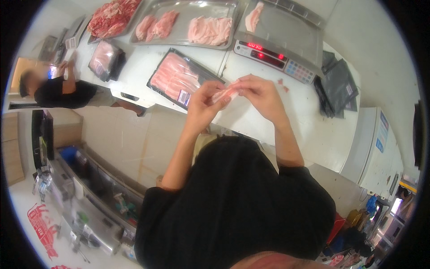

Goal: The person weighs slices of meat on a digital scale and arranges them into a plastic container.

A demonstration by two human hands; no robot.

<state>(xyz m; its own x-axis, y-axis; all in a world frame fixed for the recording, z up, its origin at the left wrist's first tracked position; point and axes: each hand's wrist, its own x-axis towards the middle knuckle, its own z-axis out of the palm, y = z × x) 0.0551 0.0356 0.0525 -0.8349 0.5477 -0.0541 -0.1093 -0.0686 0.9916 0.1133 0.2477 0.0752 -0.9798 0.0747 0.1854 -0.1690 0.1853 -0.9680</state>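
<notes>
Between my two hands is a thin slice of pale pink raw meat [225,94], held above the white worktop. My left hand [207,101] pinches one end, and my right hand [258,92] grips the other with its fingertips. Just left of them lies a black tray of sliced meat [174,75] under clear film, with a printed label. Beyond my right hand stands a digital scale [273,59] with lit red digits. One strip of meat [254,16] rests on its steel pan.
A steel tray [183,23] with sliced meat piles stands at the back, beside a heap of redder meat [112,18]. Stacked packed trays [105,60] sit at left, black empty trays [337,84] at right. A person [67,89] stands at the worktop's far left. Meat scraps [283,85] lie near the scale.
</notes>
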